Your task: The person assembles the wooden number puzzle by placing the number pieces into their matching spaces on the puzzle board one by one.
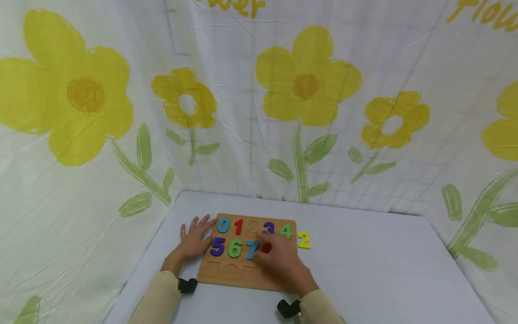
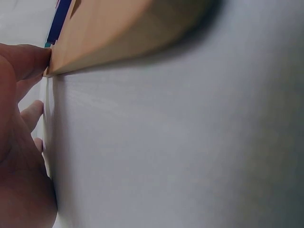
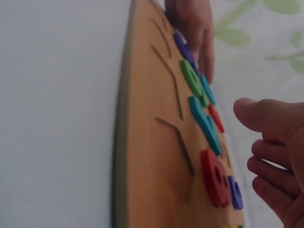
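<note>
A wooden number board (image 1: 226,279) lies on the white table, with coloured digits in two rows. My left hand (image 1: 195,240) is at the board's left edge, fingers spread; in the left wrist view its thumb (image 2: 31,59) touches the corner area. Above the board's right part, my right hand (image 1: 281,258) has loosely bent fingers and nothing visible between them. The red 8 (image 3: 216,178) sits on the board below it, apart from the fingers. Beside the blue 7 (image 1: 252,249) and purple 3 (image 1: 268,227), the 2-shaped recess (image 1: 252,228) shows bare wood.
A yellow 2 (image 1: 304,240) lies just off the board's right edge. The front row of recesses (image 1: 231,268) holds no pieces where visible. Behind the white table (image 1: 364,270) hangs a curtain (image 1: 234,148) with yellow flowers.
</note>
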`<action>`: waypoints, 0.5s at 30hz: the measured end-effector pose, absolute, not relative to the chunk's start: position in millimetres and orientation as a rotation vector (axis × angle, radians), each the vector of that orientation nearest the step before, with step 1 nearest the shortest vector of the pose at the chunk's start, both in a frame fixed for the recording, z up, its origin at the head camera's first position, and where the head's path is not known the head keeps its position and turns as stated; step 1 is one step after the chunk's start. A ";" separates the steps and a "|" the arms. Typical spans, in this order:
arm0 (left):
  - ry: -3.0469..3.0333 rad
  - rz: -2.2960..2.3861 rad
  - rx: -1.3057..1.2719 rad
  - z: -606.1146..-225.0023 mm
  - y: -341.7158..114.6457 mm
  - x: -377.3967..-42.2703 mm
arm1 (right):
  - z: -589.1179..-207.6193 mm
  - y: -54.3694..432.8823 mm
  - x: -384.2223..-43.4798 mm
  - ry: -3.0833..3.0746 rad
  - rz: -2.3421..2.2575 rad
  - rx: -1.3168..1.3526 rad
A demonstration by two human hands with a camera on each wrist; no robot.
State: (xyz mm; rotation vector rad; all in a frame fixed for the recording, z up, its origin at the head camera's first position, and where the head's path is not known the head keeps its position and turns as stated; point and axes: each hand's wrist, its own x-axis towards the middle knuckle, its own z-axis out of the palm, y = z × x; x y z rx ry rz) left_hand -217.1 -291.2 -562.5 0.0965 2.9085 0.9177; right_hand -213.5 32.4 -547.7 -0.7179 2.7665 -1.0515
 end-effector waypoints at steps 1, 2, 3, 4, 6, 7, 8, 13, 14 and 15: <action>2.914 0.919 0.099 -562.1 -291.1 -216.8 | -546.3 34.7 -213.8 2.761 -1.068 -0.715; 2.917 0.917 0.097 -561.8 -290.9 -216.6 | -544.6 37.2 -214.1 2.754 -1.087 -0.706; 2.920 0.916 0.099 -561.6 -290.9 -216.4 | -543.0 39.8 -214.9 2.764 -1.089 -0.720; 2.917 0.911 0.098 -561.5 -291.0 -216.1 | -541.1 42.2 -215.7 2.767 -1.098 -0.724; 2.914 0.904 0.097 -561.5 -291.1 -215.8 | -537.5 47.3 -217.3 2.767 -1.136 -0.732; 2.915 0.902 0.096 -562.0 -291.4 -215.8 | -535.8 49.8 -218.4 2.768 -1.154 -0.740; 2.913 0.907 0.096 -562.2 -291.2 -215.8 | -534.5 52.3 -219.7 2.774 -1.156 -0.744; 2.938 0.945 0.113 -567.8 -292.5 -216.9 | -528.5 66.2 -224.7 2.748 -1.271 -0.807; 2.943 0.952 0.116 -569.5 -292.8 -217.2 | -527.6 69.5 -225.4 2.742 -1.283 -0.820; 2.944 0.955 0.116 -570.7 -293.3 -217.7 | -526.2 72.8 -226.1 2.731 -1.310 -0.832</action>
